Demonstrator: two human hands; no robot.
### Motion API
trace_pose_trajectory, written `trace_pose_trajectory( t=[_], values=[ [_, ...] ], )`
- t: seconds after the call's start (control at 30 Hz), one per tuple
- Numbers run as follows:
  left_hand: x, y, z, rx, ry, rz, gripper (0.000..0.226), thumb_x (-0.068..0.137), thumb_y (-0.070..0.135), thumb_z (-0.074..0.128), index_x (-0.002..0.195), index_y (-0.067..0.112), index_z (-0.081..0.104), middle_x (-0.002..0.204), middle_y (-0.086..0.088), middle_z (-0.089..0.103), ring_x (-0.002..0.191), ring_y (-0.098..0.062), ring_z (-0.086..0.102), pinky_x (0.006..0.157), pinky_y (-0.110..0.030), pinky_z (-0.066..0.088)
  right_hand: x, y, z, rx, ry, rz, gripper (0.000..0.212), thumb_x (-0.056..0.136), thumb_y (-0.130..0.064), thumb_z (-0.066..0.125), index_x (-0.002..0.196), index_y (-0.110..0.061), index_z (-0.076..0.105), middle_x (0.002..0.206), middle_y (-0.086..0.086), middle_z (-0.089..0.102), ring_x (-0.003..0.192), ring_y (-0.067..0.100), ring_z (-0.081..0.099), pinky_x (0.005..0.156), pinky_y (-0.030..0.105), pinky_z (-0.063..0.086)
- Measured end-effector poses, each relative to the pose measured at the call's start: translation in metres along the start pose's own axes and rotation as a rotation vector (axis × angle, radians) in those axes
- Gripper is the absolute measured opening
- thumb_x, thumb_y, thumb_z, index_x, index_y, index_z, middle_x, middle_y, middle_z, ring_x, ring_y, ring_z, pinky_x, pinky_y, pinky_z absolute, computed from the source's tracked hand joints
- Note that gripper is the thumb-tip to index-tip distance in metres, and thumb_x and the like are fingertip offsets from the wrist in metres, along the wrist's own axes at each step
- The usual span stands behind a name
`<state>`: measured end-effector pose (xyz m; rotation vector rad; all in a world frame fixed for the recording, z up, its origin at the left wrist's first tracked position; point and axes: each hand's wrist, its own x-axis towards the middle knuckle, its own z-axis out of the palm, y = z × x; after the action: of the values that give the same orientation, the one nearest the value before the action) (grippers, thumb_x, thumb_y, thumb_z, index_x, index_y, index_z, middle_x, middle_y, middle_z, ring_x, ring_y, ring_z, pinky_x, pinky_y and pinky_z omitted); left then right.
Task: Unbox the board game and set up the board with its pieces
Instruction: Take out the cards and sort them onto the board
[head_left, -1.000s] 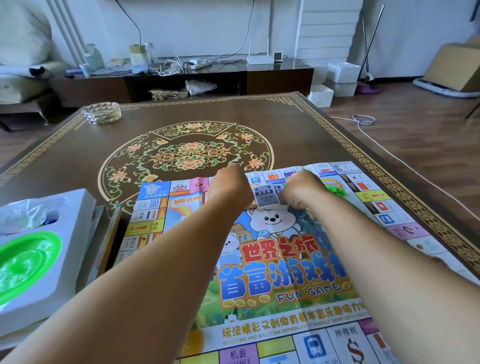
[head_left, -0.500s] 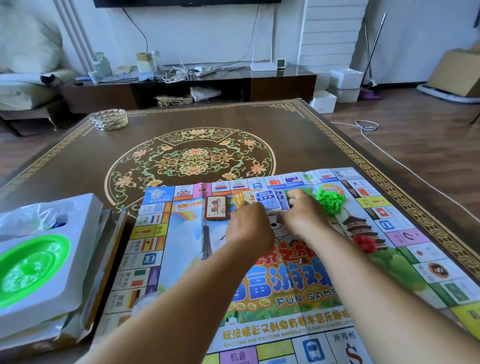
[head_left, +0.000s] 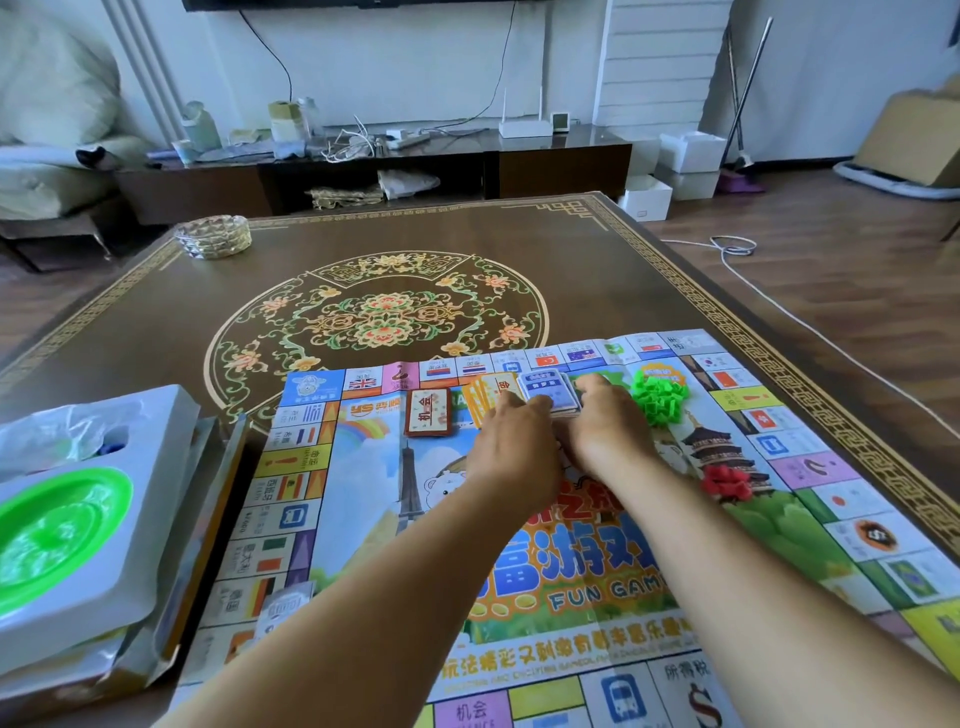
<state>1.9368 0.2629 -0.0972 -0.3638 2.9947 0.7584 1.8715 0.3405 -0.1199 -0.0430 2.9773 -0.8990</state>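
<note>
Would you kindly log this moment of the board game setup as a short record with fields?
surface: dark table with floral inlay
board: game board unfolded flat at the near right
left hand: left hand at the left side of the blue card stack
right hand: right hand at its right side
placed cards: brown card stack, yellow cards
pieces: green pieces and red pieces in piles on the board
box: white tray with green disc, left of the board
</note>
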Motion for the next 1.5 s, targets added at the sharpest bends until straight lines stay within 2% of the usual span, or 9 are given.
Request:
trace_pose_trajectory(
  t=[0.33, 0.5, 0.6, 0.7, 0.83, 0.97, 1.17, 1.33, 1.5],
  values=[
    [0.024, -0.016, -0.014, 0.095, 0.158, 0.052, 0.058, 0.087, 0.016, 0.062, 0.137, 0.017, 0.033, 0.138, -0.004, 0.041, 0.13, -0.025, 0.031, 0.105, -0.036, 0.033, -0.005, -0.001, -0.007, -0.024, 0.005, -0.037, 0.049, 0.085, -0.019, 0.063, 0.131, -0.014, 0.044, 0.127, 0.011, 0.05, 0.115, 0.031, 0.05, 0.087, 0.034, 0.043],
    [0.06, -0.028, -0.035, 0.284, -0.167, 0.088, 0.1, 0.078, 0.037, 0.072, 0.15, 0.014, 0.006, 0.154, -0.008, 0.025, 0.142, -0.031, 0.02, 0.114, -0.049, 0.022, 0.003, -0.008, -0.011, -0.145, -0.111, -0.358, 0.069, 0.082, -0.023, 0.065, 0.142, -0.023, 0.031, 0.145, 0.001, 0.036, 0.13, 0.027, 0.032, 0.104, 0.037, 0.033],
    [0.073, -0.033, -0.039, 0.197, -0.279, 0.088, 0.089, 0.069, 0.036, 0.079, 0.139, 0.017, 0.027, 0.125, -0.007, 0.055, 0.11, -0.029, 0.057, 0.089, -0.049, 0.052, 0.016, -0.02, -0.019, -0.267, -0.295, -0.476, 0.091, 0.078, -0.042, 0.07, 0.149, -0.029, 0.015, 0.155, -0.007, 0.02, 0.142, 0.021, 0.018, 0.114, 0.041, 0.022],
    [0.075, -0.039, -0.042, 0.156, -0.257, 0.14, 0.07, 0.066, 0.036, 0.081, 0.121, 0.02, 0.043, 0.105, -0.002, 0.061, 0.09, -0.025, 0.064, 0.077, -0.046, 0.057, 0.028, -0.03, -0.029, -0.285, -0.464, -0.462, 0.097, 0.073, -0.034, 0.074, 0.149, -0.029, 0.013, 0.149, -0.005, 0.032, 0.136, 0.018, 0.03, 0.109, 0.039, 0.031],
    [0.072, -0.044, -0.047, 0.207, -0.199, 0.218, 0.062, 0.075, 0.029, 0.077, 0.125, 0.015, 0.045, 0.11, -0.005, 0.059, 0.081, -0.021, 0.056, 0.057, -0.033, 0.051, 0.039, -0.029, -0.033, -0.339, -0.547, -0.444, 0.054, 0.074, -0.024, 0.074, 0.119, -0.024, 0.044, 0.115, -0.005, 0.049, 0.105, 0.019, 0.051, 0.085, 0.031, 0.043],
    [0.069, -0.05, -0.048, 0.208, -0.185, 0.25, 0.06, 0.077, 0.024, 0.075, 0.128, 0.013, 0.045, 0.115, -0.008, 0.06, 0.097, -0.025, 0.057, 0.079, -0.039, 0.053, 0.042, -0.026, -0.032, -0.358, -0.49, -0.446, 0.067, 0.072, -0.035, 0.076, 0.13, -0.023, 0.045, 0.128, -0.001, 0.043, 0.116, 0.02, 0.046, 0.094, 0.034, 0.041],
    [0.063, -0.051, -0.049, 0.147, -0.192, 0.247, 0.066, 0.078, 0.024, 0.074, 0.134, 0.015, 0.04, 0.117, -0.006, 0.058, 0.096, -0.025, 0.059, 0.08, -0.044, 0.055, 0.036, -0.023, -0.029, -0.287, -0.498, -0.366, 0.099, 0.071, -0.044, 0.077, 0.149, -0.033, 0.017, 0.153, -0.005, 0.019, 0.139, 0.02, 0.026, 0.107, 0.038, 0.032],
    [0.063, -0.047, -0.051, 0.162, -0.221, 0.22, 0.064, 0.08, 0.023, 0.072, 0.134, 0.012, 0.04, 0.122, -0.008, 0.056, 0.107, -0.028, 0.058, 0.086, -0.043, 0.053, 0.03, -0.022, -0.032, -0.198, -0.475, -0.343, 0.094, 0.071, -0.036, 0.078, 0.147, -0.03, 0.023, 0.149, -0.003, 0.027, 0.134, 0.019, 0.033, 0.103, 0.034, 0.035],
    [0.059, -0.034, -0.043, 0.128, -0.051, 0.189, 0.061, 0.083, 0.02, 0.062, 0.138, 0.019, 0.035, 0.128, 0.001, 0.056, 0.127, -0.029, 0.033, 0.099, -0.039, 0.038, 0.019, -0.02, -0.042, 0.088, -0.351, -0.234, 0.087, 0.076, -0.019, 0.075, 0.146, -0.024, 0.024, 0.132, 0.001, 0.048, 0.101, 0.015, 0.047, 0.081, 0.025, 0.035]
  ],
)
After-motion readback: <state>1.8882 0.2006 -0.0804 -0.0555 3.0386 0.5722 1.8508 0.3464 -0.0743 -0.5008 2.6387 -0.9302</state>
